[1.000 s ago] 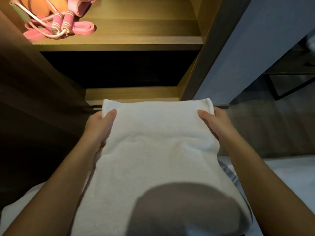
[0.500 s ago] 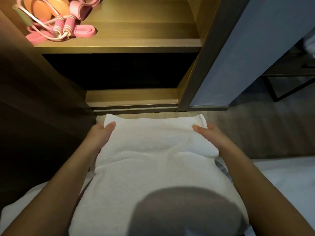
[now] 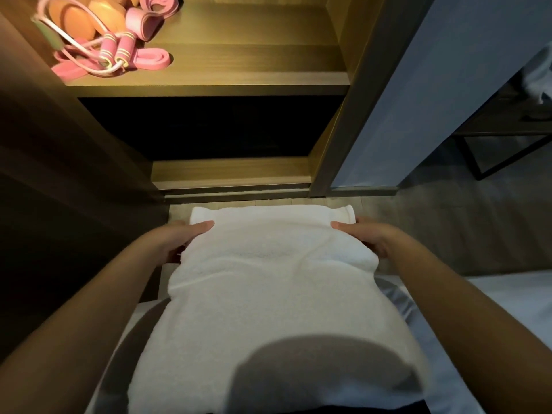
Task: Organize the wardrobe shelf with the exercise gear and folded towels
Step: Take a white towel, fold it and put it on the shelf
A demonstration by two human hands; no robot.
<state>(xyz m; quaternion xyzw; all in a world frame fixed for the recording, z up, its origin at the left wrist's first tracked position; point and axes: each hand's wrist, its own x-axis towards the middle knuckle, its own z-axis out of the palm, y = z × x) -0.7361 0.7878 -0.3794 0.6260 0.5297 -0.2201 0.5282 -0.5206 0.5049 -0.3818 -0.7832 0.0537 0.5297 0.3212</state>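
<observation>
A large folded white towel lies across my front, its far fold pointing at the wardrobe. My left hand grips its far left edge, thumb on top and fingers underneath. My right hand grips the far right edge the same way. On the lit wooden shelf at the upper left lies pink exercise gear: a skipping rope with pink handles, flat pink resistance bands and orange rounded items behind them. The towel is held low, in front of the wardrobe's base.
Below the lit shelf is a dark compartment with a wooden bottom board. A grey sliding door stands to the right, a dark metal frame beyond it. White bedding lies at the lower right.
Both hands have come down and back toward me with the towel; its far edge has dropped from the level of the lower board to below the wardrobe's base.
</observation>
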